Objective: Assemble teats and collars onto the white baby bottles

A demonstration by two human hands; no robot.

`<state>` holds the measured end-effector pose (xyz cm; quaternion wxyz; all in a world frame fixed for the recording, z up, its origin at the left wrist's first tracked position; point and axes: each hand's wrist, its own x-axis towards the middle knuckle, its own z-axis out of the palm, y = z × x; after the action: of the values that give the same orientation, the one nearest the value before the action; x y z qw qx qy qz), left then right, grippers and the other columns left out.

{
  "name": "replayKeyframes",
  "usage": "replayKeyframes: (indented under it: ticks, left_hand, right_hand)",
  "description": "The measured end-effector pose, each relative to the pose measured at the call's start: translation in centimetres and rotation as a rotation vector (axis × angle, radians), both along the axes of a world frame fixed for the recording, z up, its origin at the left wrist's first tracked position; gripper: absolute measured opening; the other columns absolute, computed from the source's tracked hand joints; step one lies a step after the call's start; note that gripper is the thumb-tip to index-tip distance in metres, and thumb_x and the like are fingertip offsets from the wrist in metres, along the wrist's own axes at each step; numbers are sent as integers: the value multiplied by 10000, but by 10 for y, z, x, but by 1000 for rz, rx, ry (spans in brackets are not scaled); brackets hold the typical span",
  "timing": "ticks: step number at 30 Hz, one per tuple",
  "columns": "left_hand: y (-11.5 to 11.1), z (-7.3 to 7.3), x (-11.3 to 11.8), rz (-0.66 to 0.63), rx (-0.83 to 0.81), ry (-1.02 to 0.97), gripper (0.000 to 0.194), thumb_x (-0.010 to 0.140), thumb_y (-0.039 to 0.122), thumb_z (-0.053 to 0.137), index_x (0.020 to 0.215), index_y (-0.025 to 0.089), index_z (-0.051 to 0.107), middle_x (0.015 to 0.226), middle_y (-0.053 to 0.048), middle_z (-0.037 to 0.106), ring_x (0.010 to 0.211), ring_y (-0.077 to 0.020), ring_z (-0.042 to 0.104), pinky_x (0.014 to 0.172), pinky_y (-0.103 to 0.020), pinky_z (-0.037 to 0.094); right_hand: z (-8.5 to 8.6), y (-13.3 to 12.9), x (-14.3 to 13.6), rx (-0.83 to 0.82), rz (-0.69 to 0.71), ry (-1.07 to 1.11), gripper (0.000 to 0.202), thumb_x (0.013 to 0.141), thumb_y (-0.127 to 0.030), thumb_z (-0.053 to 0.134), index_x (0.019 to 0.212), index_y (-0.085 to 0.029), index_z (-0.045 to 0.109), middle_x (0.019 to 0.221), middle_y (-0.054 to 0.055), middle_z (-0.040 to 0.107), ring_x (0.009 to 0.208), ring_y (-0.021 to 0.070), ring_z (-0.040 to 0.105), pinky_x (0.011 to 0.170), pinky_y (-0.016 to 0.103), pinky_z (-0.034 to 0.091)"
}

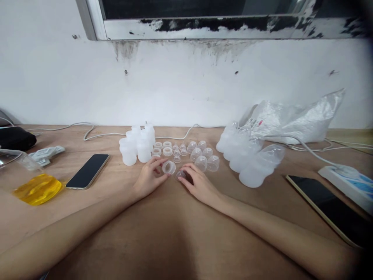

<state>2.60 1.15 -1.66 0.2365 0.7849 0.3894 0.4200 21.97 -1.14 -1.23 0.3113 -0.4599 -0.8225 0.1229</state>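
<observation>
A translucent ring (169, 167) is held tilted between the thumb and fingers of my left hand (149, 177). My right hand (200, 183) pinches a small clear nipple (180, 175) just to the right of the ring; the two pieces are close together. Behind my hands lie several loose rings (167, 151), a few clear nipples (183, 150) and several clear domed caps (207, 152). White translucent bottles (144, 146) stand upright in a group behind my left hand. More bottles (252, 175), with clear caps on, stand to the right.
A phone (88, 171) and a jug of yellow liquid (39, 188) are at the left. At the right are a larger phone (326, 206), a power strip (349, 182) and a plastic bag (300, 120). A white cable (180, 137) runs along the back.
</observation>
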Motion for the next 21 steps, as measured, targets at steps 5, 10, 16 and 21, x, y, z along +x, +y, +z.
replayKeyframes:
  ticks: [5,10,16,21]
  left_hand:
    - [-5,6,1,-135,-116,-244,334,729,202,577,1035,181,447,1080,-73,474,967,-170,531,802,-323,489]
    - [-10,8,4,-210,-235,-271,325,716,169,583,981,176,396,1047,-58,497,977,-168,551,879,-364,455]
    - [-7,6,5,-253,-210,-196,350,730,193,580,1032,174,404,1063,-73,533,987,-178,553,892,-377,444]
    - [-7,7,4,-240,-84,-94,330,725,201,590,1017,163,441,1028,-68,559,1002,-170,530,909,-356,419]
  right_hand:
    - [11,8,-3,-43,38,265,241,801,-227,459,1040,-214,488,996,52,558,847,156,551,720,313,484]
    - [22,9,-6,65,26,230,205,787,-209,461,979,-217,532,897,49,520,761,150,529,665,299,493]
    - [20,-1,-9,125,197,107,261,825,-145,379,1045,-217,499,943,47,531,748,127,544,693,277,479]
    - [22,-5,-10,100,273,52,374,823,-136,394,1185,-231,406,1023,44,552,893,143,540,801,306,450]
